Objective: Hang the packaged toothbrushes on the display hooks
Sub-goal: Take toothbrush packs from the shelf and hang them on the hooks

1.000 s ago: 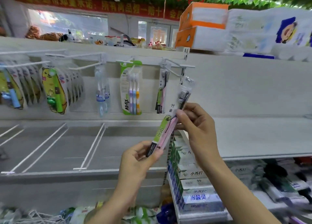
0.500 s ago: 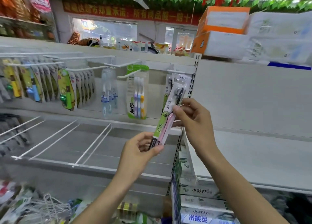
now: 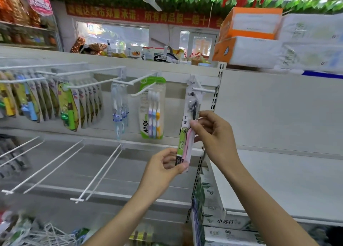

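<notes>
From the head camera, a packaged toothbrush stands nearly upright in front of the white shelf, its top at the rightmost display hook. The right hand pinches the pack at its middle, and the left hand pinches its bottom end. Left of that hook hangs a three-brush pack.
</notes>
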The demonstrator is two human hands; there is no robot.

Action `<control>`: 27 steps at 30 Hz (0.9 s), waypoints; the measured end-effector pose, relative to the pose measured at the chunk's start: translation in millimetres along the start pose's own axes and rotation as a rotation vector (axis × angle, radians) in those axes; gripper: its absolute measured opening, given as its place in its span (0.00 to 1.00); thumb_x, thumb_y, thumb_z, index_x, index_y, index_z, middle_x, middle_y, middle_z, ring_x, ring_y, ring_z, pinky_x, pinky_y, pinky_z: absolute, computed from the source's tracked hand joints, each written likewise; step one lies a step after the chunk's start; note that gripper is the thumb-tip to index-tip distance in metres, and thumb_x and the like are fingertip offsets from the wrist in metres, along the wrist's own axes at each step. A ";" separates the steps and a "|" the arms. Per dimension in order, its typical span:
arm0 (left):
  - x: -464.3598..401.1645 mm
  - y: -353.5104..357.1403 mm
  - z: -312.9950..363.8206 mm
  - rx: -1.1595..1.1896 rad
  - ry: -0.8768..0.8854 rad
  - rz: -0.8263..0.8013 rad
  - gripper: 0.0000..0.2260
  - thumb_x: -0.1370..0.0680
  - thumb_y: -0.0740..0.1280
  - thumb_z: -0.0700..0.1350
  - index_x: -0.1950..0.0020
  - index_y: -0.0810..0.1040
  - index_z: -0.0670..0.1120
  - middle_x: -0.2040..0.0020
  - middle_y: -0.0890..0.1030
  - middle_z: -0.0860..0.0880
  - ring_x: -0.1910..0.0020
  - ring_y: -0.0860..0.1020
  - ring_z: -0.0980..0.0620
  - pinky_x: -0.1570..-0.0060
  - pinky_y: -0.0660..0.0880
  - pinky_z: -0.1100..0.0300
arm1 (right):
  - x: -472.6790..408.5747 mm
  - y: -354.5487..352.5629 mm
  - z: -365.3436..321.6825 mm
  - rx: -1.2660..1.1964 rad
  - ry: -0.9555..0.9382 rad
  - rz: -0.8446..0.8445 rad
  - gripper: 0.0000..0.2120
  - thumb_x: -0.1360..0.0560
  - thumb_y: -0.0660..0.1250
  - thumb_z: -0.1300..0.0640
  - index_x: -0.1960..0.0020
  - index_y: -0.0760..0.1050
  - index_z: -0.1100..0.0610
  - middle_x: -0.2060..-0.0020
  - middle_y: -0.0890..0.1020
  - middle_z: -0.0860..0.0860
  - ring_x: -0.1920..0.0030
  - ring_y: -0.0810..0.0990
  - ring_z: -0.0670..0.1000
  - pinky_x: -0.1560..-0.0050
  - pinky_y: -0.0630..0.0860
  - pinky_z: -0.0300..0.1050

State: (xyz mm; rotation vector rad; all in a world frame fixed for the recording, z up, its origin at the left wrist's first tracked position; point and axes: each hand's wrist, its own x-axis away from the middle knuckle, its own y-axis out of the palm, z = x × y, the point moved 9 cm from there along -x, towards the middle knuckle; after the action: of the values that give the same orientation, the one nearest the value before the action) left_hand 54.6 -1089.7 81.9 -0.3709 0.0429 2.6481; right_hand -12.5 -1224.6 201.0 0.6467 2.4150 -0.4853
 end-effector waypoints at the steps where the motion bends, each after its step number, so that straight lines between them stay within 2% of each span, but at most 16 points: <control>1: -8.8 -1.1 -3.0 -0.019 -0.004 0.006 0.14 0.30 0.79 0.41 0.47 0.82 0.50 0.53 0.86 0.50 0.51 0.84 0.46 0.43 0.79 0.42 | -5.6 0.2 4.5 0.005 0.012 0.008 0.05 0.22 0.71 0.58 0.48 0.78 0.56 0.62 0.85 0.54 0.59 0.85 0.56 0.59 0.84 0.59; 3: -25.9 -1.1 -7.0 -0.068 -0.014 0.004 0.13 0.31 0.79 0.43 0.50 0.82 0.54 0.55 0.86 0.56 0.52 0.84 0.51 0.41 0.79 0.45 | -16.6 1.7 14.2 0.024 0.029 0.021 0.04 0.22 0.71 0.58 0.48 0.78 0.55 0.63 0.84 0.55 0.59 0.85 0.56 0.60 0.84 0.60; 6: -51.0 1.2 -11.5 -0.147 -0.020 -0.008 0.13 0.30 0.79 0.49 0.48 0.82 0.53 0.54 0.85 0.55 0.54 0.83 0.50 0.43 0.79 0.45 | -33.2 4.0 28.2 0.052 0.047 0.051 0.05 0.22 0.70 0.58 0.51 0.78 0.48 0.63 0.84 0.55 0.59 0.85 0.56 0.59 0.84 0.60; 9: -73.0 5.3 -13.4 -0.188 -0.001 -0.028 0.15 0.32 0.78 0.55 0.48 0.82 0.55 0.53 0.85 0.55 0.56 0.84 0.51 0.46 0.80 0.44 | -49.5 3.5 41.5 0.087 0.076 0.093 0.06 0.23 0.70 0.58 0.54 0.78 0.47 0.62 0.85 0.55 0.59 0.86 0.55 0.58 0.84 0.59; 11: -86.4 5.8 -19.0 -0.205 -0.013 -0.028 0.20 0.35 0.76 0.61 0.47 0.82 0.55 0.52 0.85 0.55 0.57 0.84 0.51 0.47 0.81 0.44 | -59.2 3.9 49.6 0.108 0.097 0.119 0.07 0.23 0.70 0.59 0.55 0.78 0.47 0.62 0.85 0.55 0.58 0.86 0.55 0.58 0.84 0.59; 12: -92.8 6.2 -20.8 -0.209 -0.015 -0.029 0.20 0.34 0.77 0.60 0.46 0.81 0.54 0.52 0.84 0.55 0.57 0.84 0.52 0.48 0.81 0.44 | -63.5 4.9 53.9 0.113 0.106 0.130 0.07 0.23 0.70 0.58 0.55 0.78 0.46 0.62 0.85 0.54 0.58 0.85 0.55 0.58 0.84 0.59; 14: -103.6 6.0 -22.4 -0.218 -0.010 -0.021 0.12 0.30 0.77 0.53 0.49 0.81 0.56 0.53 0.84 0.56 0.58 0.84 0.52 0.49 0.81 0.44 | -70.6 6.9 62.7 0.129 0.123 0.148 0.04 0.25 0.71 0.53 0.57 0.78 0.46 0.63 0.85 0.54 0.58 0.85 0.56 0.57 0.83 0.59; 16: -112.0 5.2 -24.5 -0.217 0.000 -0.012 0.09 0.28 0.77 0.50 0.53 0.79 0.58 0.53 0.83 0.56 0.56 0.83 0.53 0.49 0.81 0.44 | -75.8 7.6 71.5 0.160 0.147 0.169 0.05 0.25 0.70 0.50 0.58 0.78 0.50 0.64 0.85 0.54 0.60 0.86 0.56 0.55 0.83 0.60; 19: -117.5 4.9 -28.6 -0.233 -0.002 -0.021 0.08 0.27 0.76 0.52 0.52 0.79 0.57 0.52 0.83 0.56 0.53 0.83 0.54 0.48 0.81 0.46 | -77.8 8.8 79.8 0.174 0.176 0.184 0.07 0.23 0.70 0.53 0.60 0.78 0.51 0.63 0.85 0.54 0.59 0.86 0.56 0.55 0.83 0.59; 21: -118.0 3.9 -31.0 -0.228 0.002 -0.026 0.06 0.25 0.74 0.51 0.52 0.80 0.54 0.54 0.84 0.55 0.57 0.84 0.55 0.50 0.82 0.47 | -77.7 10.4 81.9 0.187 0.183 0.176 0.08 0.22 0.69 0.52 0.59 0.78 0.53 0.63 0.85 0.54 0.60 0.85 0.55 0.55 0.83 0.58; 24: -114.1 1.5 -38.5 -0.228 -0.011 -0.040 0.09 0.24 0.72 0.53 0.48 0.82 0.49 0.54 0.85 0.53 0.62 0.85 0.55 0.52 0.83 0.46 | -76.5 10.9 80.0 0.221 0.167 0.155 0.11 0.21 0.69 0.52 0.54 0.79 0.59 0.64 0.85 0.54 0.62 0.85 0.52 0.57 0.84 0.55; 27: -107.1 -3.2 -52.7 -0.397 -0.036 -0.107 0.09 0.23 0.70 0.55 0.46 0.82 0.53 0.55 0.84 0.56 0.60 0.84 0.58 0.50 0.82 0.50 | -68.2 3.9 80.4 0.309 0.164 0.139 0.10 0.21 0.69 0.50 0.50 0.79 0.58 0.62 0.85 0.50 0.63 0.85 0.46 0.54 0.83 0.53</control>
State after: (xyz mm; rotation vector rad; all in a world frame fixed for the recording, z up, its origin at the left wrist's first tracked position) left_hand 161.0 -1139.0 59.8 -0.4390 -0.5063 2.5463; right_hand 73.7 -1282.2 181.3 1.0149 2.4453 -0.7823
